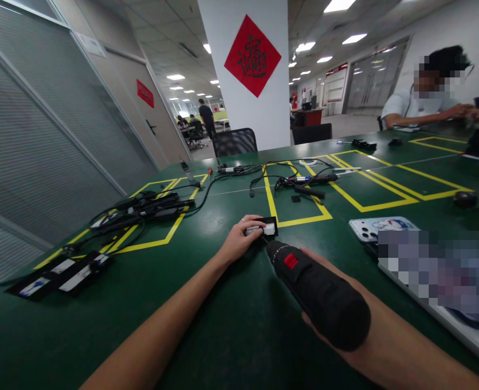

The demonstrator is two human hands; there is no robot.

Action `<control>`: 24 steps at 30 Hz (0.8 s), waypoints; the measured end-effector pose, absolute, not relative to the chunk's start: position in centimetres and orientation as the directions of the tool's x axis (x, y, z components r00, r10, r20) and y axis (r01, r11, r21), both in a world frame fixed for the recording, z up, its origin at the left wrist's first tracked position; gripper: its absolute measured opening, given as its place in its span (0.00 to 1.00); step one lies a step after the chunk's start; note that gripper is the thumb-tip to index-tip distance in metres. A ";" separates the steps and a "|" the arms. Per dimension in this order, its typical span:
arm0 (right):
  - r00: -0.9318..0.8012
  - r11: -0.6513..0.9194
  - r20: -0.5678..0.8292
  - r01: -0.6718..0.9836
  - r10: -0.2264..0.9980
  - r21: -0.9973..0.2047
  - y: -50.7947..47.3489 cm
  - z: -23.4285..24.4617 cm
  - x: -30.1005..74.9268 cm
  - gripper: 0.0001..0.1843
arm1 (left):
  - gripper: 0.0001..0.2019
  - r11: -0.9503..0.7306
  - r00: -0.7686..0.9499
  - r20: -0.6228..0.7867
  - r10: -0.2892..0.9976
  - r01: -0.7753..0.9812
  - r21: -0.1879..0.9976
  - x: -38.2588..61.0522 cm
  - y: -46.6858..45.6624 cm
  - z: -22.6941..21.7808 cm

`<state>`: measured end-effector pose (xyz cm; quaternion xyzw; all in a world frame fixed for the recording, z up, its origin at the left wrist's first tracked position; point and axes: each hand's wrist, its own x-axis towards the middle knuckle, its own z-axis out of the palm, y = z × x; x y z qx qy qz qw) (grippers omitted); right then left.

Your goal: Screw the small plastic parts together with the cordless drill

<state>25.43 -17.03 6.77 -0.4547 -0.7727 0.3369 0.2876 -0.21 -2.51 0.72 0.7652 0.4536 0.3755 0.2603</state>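
Observation:
My right hand [310, 319] is wrapped round a black cordless drill [316, 292] with a red switch on top. The drill points away from me, and its thin bit reaches the near edge of a small white block [269, 228]. That block lies on a black plate [272, 221] on the green table. My left hand [245, 235] grips the white block from the left, fingers over its top and thumb at the near side. Whether the bit tip touches a screw is too small to tell.
Black cables and tools [153, 208] lie heaped at left, near black-and-white plates [77, 273]. More cabled tools [308, 181] lie beyond my hands, among yellow tape outlines [304, 221]. A phone [385, 227] rests on a laptop at right. A person [421, 103] sits across the table.

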 end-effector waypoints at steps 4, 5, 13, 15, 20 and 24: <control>-0.433 0.377 0.154 0.497 0.888 -0.781 -16.9 7.2 25.3 0.39 | 0.12 -0.456 0.310 0.340 0.888 0.498 0.737 -0.3 -2.5 0.7; -0.436 0.378 0.153 0.494 0.887 -0.783 -16.9 7.3 25.2 0.38 | 0.12 -0.458 0.313 0.340 0.887 0.500 0.735 -0.3 -2.5 0.7; -0.430 0.343 0.123 0.483 0.894 -0.806 -17.1 7.9 24.9 0.36 | 0.12 -0.463 0.322 0.341 0.883 0.493 0.736 -0.4 -2.5 0.6; -0.418 0.338 0.123 0.491 0.900 -0.803 -17.1 7.9 24.9 0.37 | 0.12 -0.462 0.318 0.342 0.884 0.493 0.738 -0.3 -2.5 0.7; -0.424 0.334 0.134 0.444 0.896 -0.832 -17.1 7.6 24.7 0.36 | 0.12 -0.465 0.312 0.349 0.884 0.503 0.729 -0.3 -2.5 0.7; -0.427 0.354 0.144 0.468 0.893 -0.810 -17.1 7.4 24.6 0.36 | 0.12 -0.469 0.319 0.349 0.881 0.497 0.730 -0.3 -2.5 0.7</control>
